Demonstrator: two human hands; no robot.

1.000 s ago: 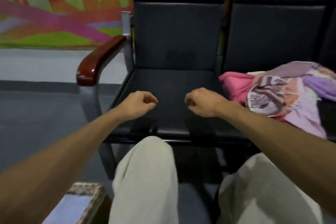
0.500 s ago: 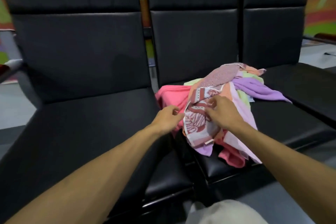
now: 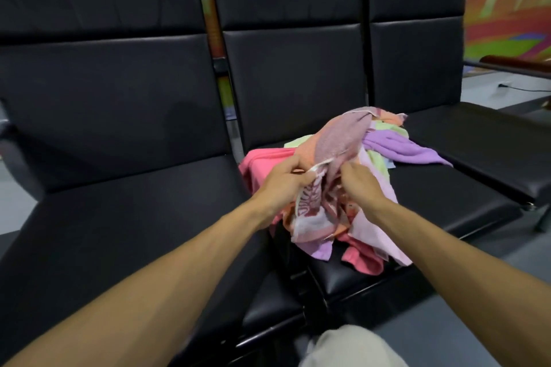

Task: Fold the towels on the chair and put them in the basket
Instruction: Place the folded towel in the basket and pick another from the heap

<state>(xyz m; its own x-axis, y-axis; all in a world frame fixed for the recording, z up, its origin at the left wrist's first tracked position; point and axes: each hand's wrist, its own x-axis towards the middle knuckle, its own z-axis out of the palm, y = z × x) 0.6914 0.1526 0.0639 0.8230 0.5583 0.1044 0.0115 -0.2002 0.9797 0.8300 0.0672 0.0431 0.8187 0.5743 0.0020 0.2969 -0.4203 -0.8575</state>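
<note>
Here left hand point(image 3: 284, 180) and right hand point(image 3: 359, 180) pinch patterned towel point(image 3: 310, 211) atop pile point(image 3: 384, 146).

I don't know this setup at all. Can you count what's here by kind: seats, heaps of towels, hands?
Seats: 3, the left seat, middle seat and right seat
Towel heaps: 1, the heap of towels, too tangled to count singly
Hands: 2, the left hand and right hand, both gripping cloth in it
Total: 6

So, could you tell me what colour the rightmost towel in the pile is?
Purple towel; the head view shows it best.
</note>
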